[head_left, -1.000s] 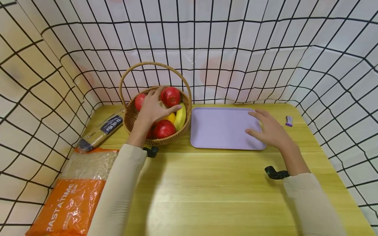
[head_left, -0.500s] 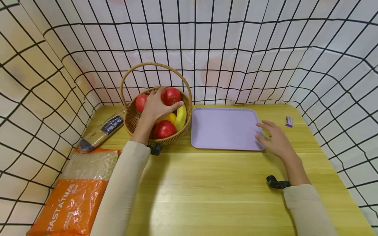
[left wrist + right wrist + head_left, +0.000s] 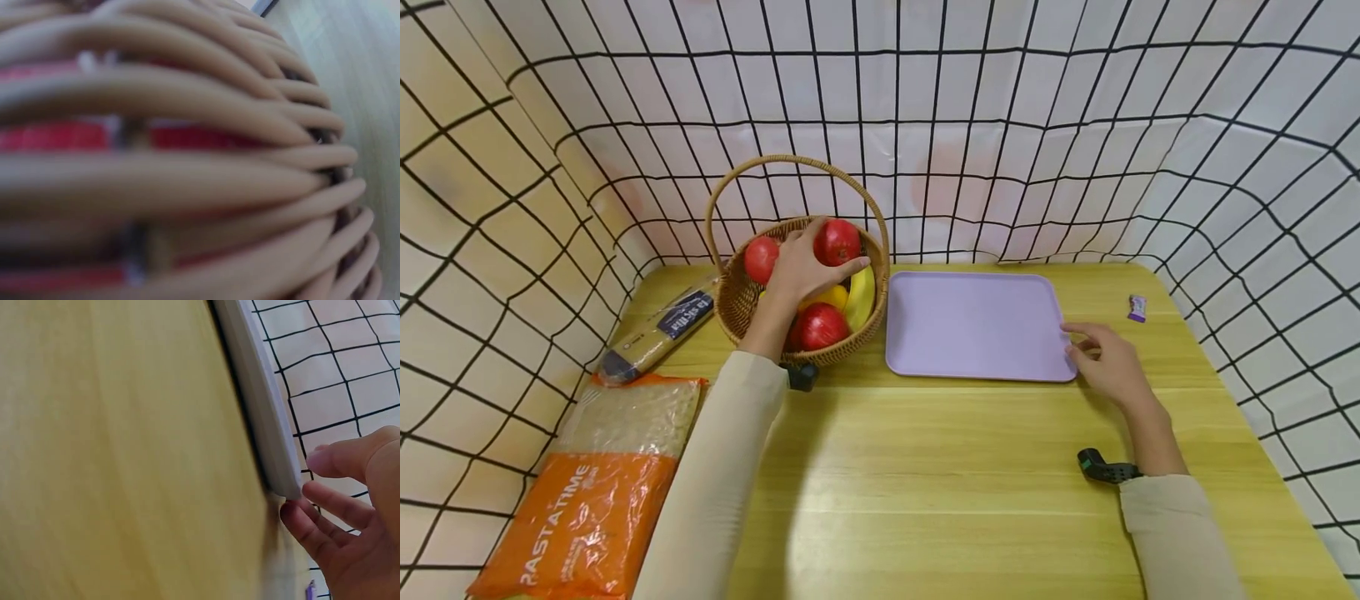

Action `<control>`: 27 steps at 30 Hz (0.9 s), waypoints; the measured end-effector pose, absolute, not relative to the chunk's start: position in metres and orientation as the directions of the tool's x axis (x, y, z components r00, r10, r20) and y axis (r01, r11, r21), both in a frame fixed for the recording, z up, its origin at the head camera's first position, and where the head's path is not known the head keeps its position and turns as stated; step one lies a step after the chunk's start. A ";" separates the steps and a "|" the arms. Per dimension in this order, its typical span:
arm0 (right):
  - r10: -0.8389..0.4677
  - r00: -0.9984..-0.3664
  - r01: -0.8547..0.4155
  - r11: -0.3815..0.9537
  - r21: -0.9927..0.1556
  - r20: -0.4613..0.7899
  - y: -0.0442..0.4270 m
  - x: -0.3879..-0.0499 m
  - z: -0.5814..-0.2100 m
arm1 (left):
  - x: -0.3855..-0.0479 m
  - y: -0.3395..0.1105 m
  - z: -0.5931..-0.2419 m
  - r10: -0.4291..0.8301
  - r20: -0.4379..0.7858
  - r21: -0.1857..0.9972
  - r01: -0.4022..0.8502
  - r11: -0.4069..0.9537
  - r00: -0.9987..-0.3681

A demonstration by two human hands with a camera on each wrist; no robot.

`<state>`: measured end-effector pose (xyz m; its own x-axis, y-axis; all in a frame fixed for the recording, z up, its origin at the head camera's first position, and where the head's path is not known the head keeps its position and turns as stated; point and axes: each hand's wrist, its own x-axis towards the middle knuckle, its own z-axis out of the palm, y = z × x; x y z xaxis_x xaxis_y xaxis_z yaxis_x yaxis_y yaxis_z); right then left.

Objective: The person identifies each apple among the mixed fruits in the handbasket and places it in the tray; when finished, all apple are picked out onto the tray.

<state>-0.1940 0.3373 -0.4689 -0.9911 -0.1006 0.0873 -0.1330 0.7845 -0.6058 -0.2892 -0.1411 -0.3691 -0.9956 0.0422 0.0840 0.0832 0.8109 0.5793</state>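
Note:
In the head view my left hand (image 3: 805,271) reaches into a wicker basket (image 3: 842,354), its thumb and fingers around a red apple (image 3: 838,242). More red apples, one in front (image 3: 822,326), lie near a banana (image 3: 861,300) and a yellow fruit (image 3: 835,296) that my hand partly covers. Basket weave (image 3: 187,181) fills the left wrist view, hiding the grip. My right hand (image 3: 1108,362) is at the right edge of a lilac tray (image 3: 973,325). The right wrist view has its fingertips (image 3: 300,519) touching the tray's corner, thumb just beside the rim.
On the left lie an orange bag of pasta (image 3: 580,500) and a slim pasta packet (image 3: 662,333). A small purple-wrapped sweet (image 3: 1137,307) sits at the right. A white sheet with a black grid (image 3: 970,150) encloses the back and sides of the wooden table (image 3: 940,483).
My left thumb has shifted slightly right, closer around the apple. My right hand has moved right and down, from over the tray to its right edge. Basket and tray stay put.

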 end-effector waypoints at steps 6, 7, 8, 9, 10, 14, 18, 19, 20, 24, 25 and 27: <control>-0.076 -0.996 -0.089 0.762 -0.642 0.047 0.334 -0.194 -0.474 | -0.291 -0.142 -0.371 0.041 0.068 0.567 0.072 0.820 -0.997; -0.071 -0.996 -0.084 0.761 -0.644 0.046 0.334 -0.193 -0.475 | -0.292 -0.143 -0.372 0.041 0.070 0.563 0.074 0.823 -0.997; -0.067 -0.997 -0.078 0.759 -0.646 0.043 0.333 -0.193 -0.475 | -0.292 -0.143 -0.372 0.042 0.077 0.560 0.078 0.825 -0.996; -0.063 -0.997 -0.071 0.757 -0.649 0.036 0.333 -0.193 -0.475 | -0.292 -0.144 -0.373 0.043 0.083 0.559 0.082 0.825 -0.996; -0.059 -0.998 -0.065 0.755 -0.652 0.031 0.333 -0.192 -0.476 | -0.293 -0.144 -0.374 0.045 0.092 0.562 0.089 0.822 -0.995; -0.054 -0.998 -0.057 0.736 -0.675 0.025 0.335 -0.190 -0.478 | -0.293 -0.143 -0.376 0.036 0.123 0.602 0.104 0.792 -0.992; -0.054 -0.998 -0.065 0.704 -0.707 0.038 0.338 -0.189 -0.484 | -0.292 -0.141 -0.377 0.004 0.136 0.644 0.091 0.760 -0.991; -0.053 -0.998 -0.066 0.697 -0.714 0.041 0.339 -0.189 -0.485 | -0.291 -0.141 -0.377 -0.005 0.137 0.651 0.087 0.754 -0.991; -0.051 -0.998 -0.067 0.692 -0.719 0.044 0.340 -0.189 -0.487 | -0.291 -0.141 -0.376 -0.011 0.140 0.655 0.084 0.751 -0.990; -0.049 -0.997 -0.076 0.672 -0.737 0.059 0.344 -0.188 -0.493 | -0.290 -0.140 -0.375 -0.023 0.144 0.662 0.079 0.745 -0.989; -0.050 -0.997 -0.082 0.667 -0.740 0.065 0.345 -0.188 -0.494 | -0.289 -0.140 -0.375 -0.027 0.139 0.665 0.073 0.743 -0.990; -0.054 -0.996 -0.091 0.660 -0.746 0.074 0.346 -0.188 -0.496 | -0.288 -0.141 -0.373 -0.025 0.127 0.664 0.066 0.745 -0.992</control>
